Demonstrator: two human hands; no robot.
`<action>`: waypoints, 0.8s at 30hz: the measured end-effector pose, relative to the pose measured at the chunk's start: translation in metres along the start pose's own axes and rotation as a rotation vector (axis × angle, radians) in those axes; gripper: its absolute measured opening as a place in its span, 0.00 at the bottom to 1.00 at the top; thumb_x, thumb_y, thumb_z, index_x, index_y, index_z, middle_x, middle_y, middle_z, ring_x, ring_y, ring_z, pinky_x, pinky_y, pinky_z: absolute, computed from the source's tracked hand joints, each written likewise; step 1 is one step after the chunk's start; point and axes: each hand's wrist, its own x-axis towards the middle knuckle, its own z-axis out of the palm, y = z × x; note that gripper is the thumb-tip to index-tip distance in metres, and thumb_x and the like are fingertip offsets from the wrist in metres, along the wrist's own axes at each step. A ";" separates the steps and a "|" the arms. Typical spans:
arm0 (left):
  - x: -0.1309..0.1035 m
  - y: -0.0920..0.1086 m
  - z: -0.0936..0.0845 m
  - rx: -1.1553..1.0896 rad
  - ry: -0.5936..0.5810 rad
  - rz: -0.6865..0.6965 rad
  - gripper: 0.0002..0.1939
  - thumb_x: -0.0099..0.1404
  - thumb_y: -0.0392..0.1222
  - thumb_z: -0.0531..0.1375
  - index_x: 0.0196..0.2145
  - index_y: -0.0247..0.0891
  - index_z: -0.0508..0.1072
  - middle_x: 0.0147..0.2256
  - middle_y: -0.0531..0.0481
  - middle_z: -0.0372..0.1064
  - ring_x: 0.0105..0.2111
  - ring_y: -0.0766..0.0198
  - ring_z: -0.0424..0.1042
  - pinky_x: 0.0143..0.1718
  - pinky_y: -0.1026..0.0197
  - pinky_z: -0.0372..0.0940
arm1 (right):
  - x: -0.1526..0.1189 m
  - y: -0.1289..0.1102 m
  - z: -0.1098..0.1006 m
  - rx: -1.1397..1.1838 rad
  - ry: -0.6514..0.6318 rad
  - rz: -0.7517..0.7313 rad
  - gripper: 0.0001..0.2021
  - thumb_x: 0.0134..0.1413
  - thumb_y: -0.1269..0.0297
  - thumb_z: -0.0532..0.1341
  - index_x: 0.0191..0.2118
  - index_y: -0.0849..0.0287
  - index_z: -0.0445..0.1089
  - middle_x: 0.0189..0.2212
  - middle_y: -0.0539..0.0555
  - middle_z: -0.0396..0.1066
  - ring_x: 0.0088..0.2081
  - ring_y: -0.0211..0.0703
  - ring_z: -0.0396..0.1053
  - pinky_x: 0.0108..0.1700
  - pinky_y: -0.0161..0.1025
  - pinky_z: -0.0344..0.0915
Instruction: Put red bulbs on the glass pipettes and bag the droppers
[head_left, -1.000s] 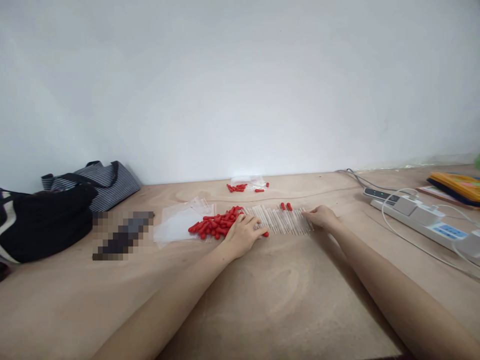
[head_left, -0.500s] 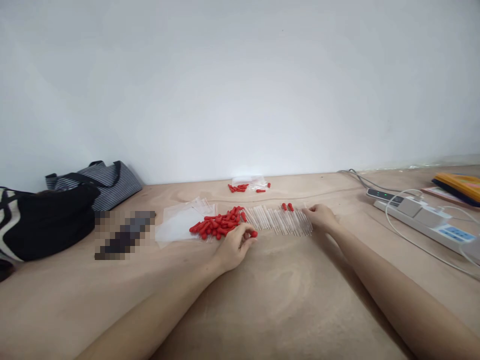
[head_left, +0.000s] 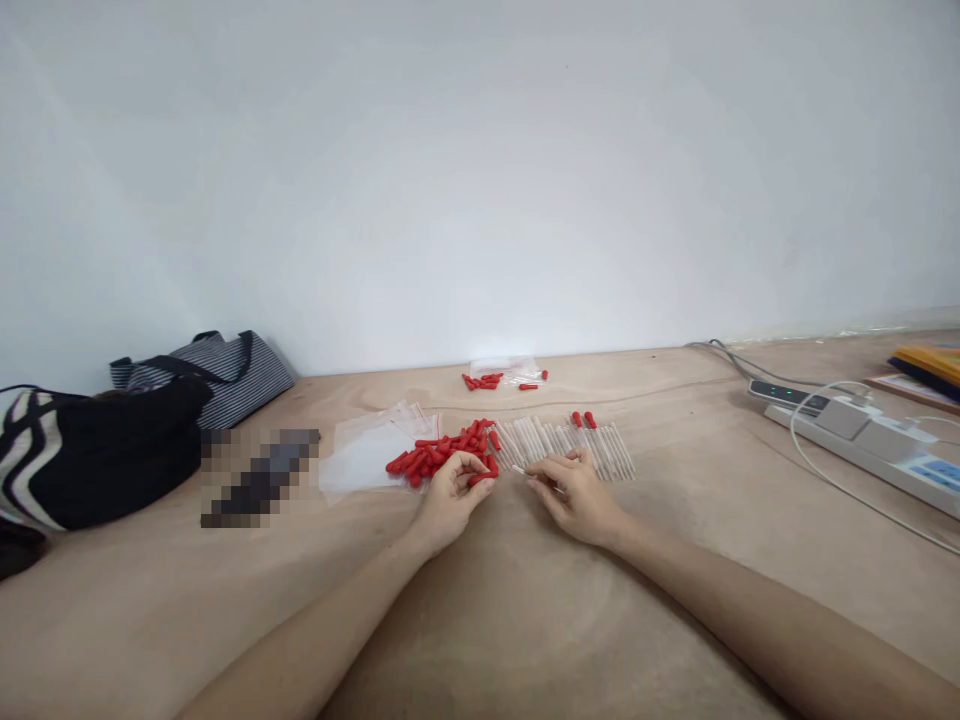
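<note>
My left hand [head_left: 450, 500] pinches a red rubber bulb [head_left: 482, 478] at the front right of a pile of red bulbs [head_left: 439, 455]. Facing it, my right hand [head_left: 574, 497] grips a thin clear tube [head_left: 518, 470], whose tip points toward the bulb; a small gap separates them. Behind and beside my right hand lies a row of clear tubes [head_left: 619, 455], partly hidden by the hand. Two of the tubes carry red bulbs [head_left: 590, 420] at their far ends. Clear plastic bags [head_left: 360, 455] lie left of the pile.
More red bulbs [head_left: 484, 381] and a small clear bag [head_left: 502, 366] lie near the wall. Bags [head_left: 232, 385] and a blurred dark object [head_left: 262, 478] are at the left. At the right are a power strip [head_left: 862, 445] with cables and a yellow item [head_left: 930, 365].
My right hand has moved left from the right end of the tube row, bringing a tube near my left hand. The bulb in my left hand has turned more sideways.
</note>
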 end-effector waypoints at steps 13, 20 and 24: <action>0.000 0.002 0.004 -0.030 -0.022 0.000 0.10 0.51 0.39 0.61 0.32 0.36 0.67 0.32 0.51 0.69 0.36 0.64 0.69 0.40 0.61 0.63 | 0.003 -0.010 0.001 0.070 -0.031 -0.030 0.08 0.55 0.69 0.51 0.37 0.56 0.67 0.27 0.49 0.71 0.27 0.35 0.64 0.39 0.40 0.48; 0.000 -0.001 0.007 0.019 -0.039 -0.061 0.10 0.51 0.41 0.61 0.32 0.35 0.70 0.29 0.51 0.70 0.30 0.65 0.69 0.34 0.62 0.65 | 0.002 -0.011 0.000 0.056 -0.064 -0.033 0.09 0.56 0.67 0.51 0.35 0.57 0.68 0.26 0.49 0.69 0.27 0.34 0.64 0.38 0.39 0.49; -0.002 0.000 0.008 0.078 -0.023 -0.052 0.09 0.52 0.41 0.59 0.31 0.34 0.70 0.26 0.52 0.69 0.26 0.67 0.67 0.30 0.64 0.64 | 0.001 -0.009 0.002 0.002 -0.057 -0.072 0.10 0.57 0.68 0.50 0.36 0.56 0.68 0.25 0.49 0.68 0.26 0.34 0.62 0.37 0.39 0.48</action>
